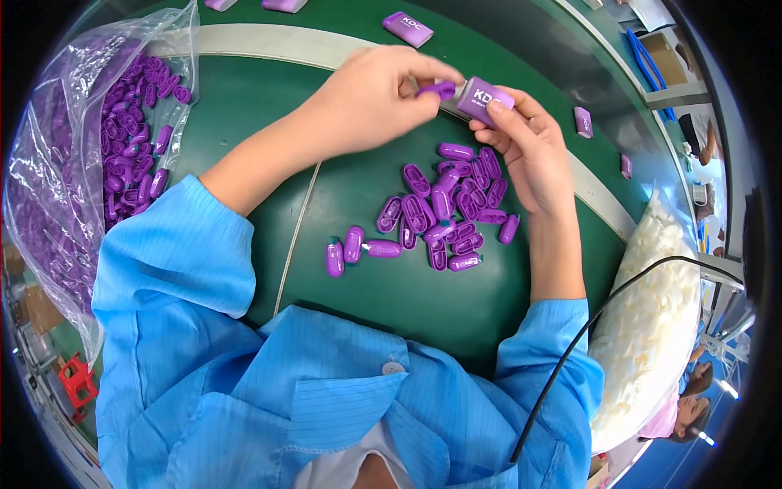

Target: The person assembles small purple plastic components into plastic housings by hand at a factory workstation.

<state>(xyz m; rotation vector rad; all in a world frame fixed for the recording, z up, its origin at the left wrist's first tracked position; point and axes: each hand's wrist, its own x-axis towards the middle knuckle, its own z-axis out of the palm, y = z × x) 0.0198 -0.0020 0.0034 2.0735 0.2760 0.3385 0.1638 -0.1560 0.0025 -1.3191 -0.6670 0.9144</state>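
Note:
My left hand (376,99) pinches a small purple oval cap (442,90) between thumb and fingers. Just to its right, my right hand (533,147) grips a flat purple case (481,99) with a pale end, printed in white. That pale end faces the cap; whether the two touch I cannot tell. Below the hands, a loose pile of purple oval caps (442,201) lies on the green tabletop (350,301). Some show their hollow side, others their smooth back. A few more caps (353,244) lie left of the pile.
A clear plastic bag (61,187) full of purple caps stands open at the left. At the right leans a bag of cream-coloured pieces (652,326), with a black cable (619,289) crossing before it. Several purple cases (407,29) sit on the green strip beyond the curved pale rail (261,41).

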